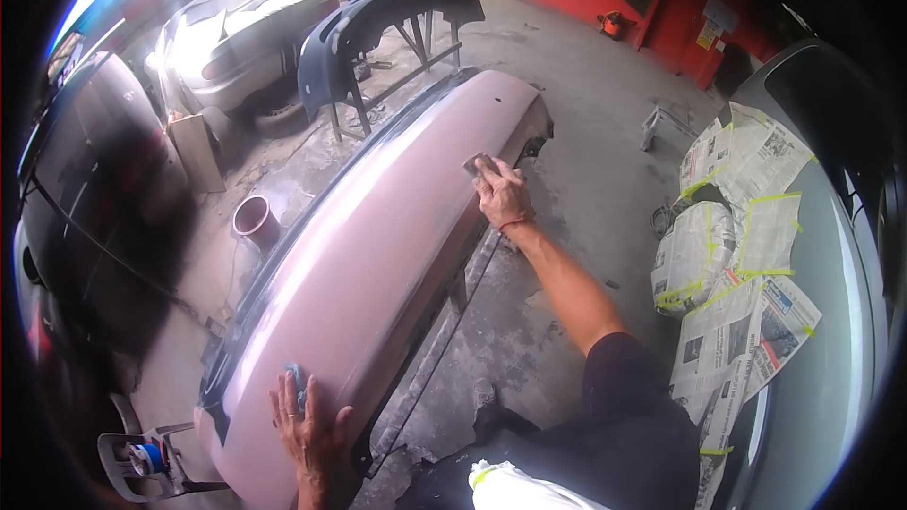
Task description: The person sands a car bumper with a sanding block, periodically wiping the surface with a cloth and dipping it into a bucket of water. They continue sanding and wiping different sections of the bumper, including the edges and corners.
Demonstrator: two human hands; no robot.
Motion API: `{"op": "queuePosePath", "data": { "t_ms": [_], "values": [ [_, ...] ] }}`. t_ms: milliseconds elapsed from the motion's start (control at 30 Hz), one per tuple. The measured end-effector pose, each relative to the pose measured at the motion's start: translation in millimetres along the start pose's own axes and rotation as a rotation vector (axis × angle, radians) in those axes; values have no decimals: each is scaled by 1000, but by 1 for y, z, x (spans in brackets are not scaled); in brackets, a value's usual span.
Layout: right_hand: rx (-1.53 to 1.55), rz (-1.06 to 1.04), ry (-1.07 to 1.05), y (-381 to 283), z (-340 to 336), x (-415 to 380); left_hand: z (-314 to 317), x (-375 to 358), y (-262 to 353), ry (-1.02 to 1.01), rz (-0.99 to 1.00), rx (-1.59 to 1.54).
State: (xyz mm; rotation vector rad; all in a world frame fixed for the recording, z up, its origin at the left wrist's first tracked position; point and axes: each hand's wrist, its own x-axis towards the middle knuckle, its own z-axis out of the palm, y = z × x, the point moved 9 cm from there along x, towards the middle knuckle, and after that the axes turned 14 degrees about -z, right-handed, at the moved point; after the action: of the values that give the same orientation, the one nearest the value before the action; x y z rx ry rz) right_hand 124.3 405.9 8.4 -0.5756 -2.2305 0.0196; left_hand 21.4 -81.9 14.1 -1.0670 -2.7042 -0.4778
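A pinkish, primed car bumper (350, 255) stretches diagonally in front of me, with dark edges and a dull, dusty surface. My right hand (503, 194) presses a small brownish-grey piece of sandpaper (472, 165) against its upper right part; the fingers are bent over the piece. Lower down, my left hand (307, 430) lies on the near end of the bumper, fingers spread. A crumpled blue-grey cloth (298, 382) shows at those fingers, partly covered by them; whether they grip it cannot be seen.
Beyond stands a dark bumper (387, 24) on a metal stand. A bucket (255, 219) is left of the pink bumper, and a plastic chair (142, 463) holds a blue roll at lower left. Cars flank both sides; the right one (831, 255) carries taped newspaper (737, 236).
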Motion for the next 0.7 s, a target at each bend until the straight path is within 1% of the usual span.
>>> {"op": "queuePosePath", "data": {
  "t_ms": [33,67,133,167,200,233,267,333,367,400,433,467,500,567,600,633,667,700],
  "values": [
    [5,14,13,29,7,13,3,12,9,2,3,19],
    [-8,70,11,60,16,24,7,21,15,-3,-14,24],
    [8,88,16,117,40,43,12,33,19,3,-24,41],
    [13,99,29,139,48,53,12,38,19,-1,-68,41],
    [8,143,-7,160,56,62,16,39,16,-2,-113,35],
    [-1,188,-47,176,57,67,20,42,12,-27,-148,48],
    [-10,198,-44,185,55,71,24,42,14,-31,-135,45],
    [10,255,-141,186,56,75,12,41,25,-13,-151,40],
    [-4,214,-96,184,56,68,13,40,24,-48,-148,46],
    [2,143,-88,162,51,58,14,38,24,-46,-140,46],
    [3,75,-73,122,32,48,14,38,26,-14,-108,49],
    [-17,20,-84,74,15,29,13,39,27,13,-73,53],
    [31,-70,-52,23,0,8,9,42,34,11,-49,54],
    [183,-184,0,-81,-31,-36,-13,46,61,156,58,65],
    [213,-252,-61,-135,-46,-55,-12,46,62,154,78,58],
    [292,-316,-90,-185,-54,-76,-5,44,54,62,33,56],
    [376,-399,-76,-231,-59,-100,3,41,43,-28,-13,58],
    [450,-456,-69,-270,-60,-123,8,36,31,-29,1,63]
  ]
}}
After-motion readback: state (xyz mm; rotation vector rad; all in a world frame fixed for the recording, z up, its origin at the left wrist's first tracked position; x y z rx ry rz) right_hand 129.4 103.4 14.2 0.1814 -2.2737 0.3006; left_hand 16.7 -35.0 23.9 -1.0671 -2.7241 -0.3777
